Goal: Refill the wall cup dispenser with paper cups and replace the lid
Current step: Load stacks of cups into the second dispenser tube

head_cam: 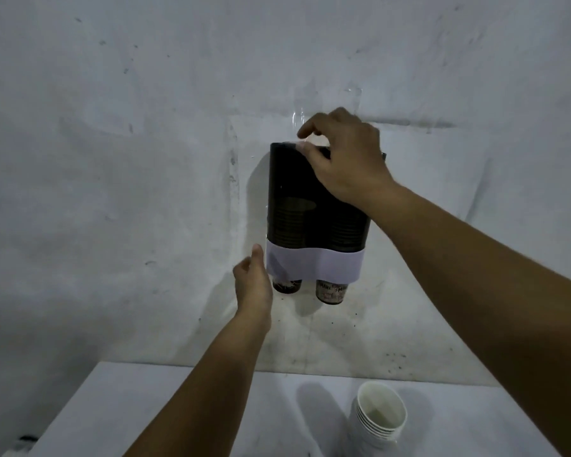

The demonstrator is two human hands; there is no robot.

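Observation:
A dark smoked double-tube cup dispenser (294,196) hangs on the grey wall, with a white band (323,263) around its lower part. Stacked cups show through both tubes, and a cup bottom (332,291) pokes out under each. My right hand (346,159) rests on the dispenser's top edge, fingers pinching at the lid there; the lid is mostly hidden under the hand. My left hand (253,282) is beside the lower left of the dispenser, thumb touching the white band. A stack of white paper cups (378,413) stands on the table below.
A white table (178,407) runs along the bottom of the view against the wall. A strip of clear tape (299,118) sticks to the wall above the dispenser. A dark object (27,440) sits at the table's left corner.

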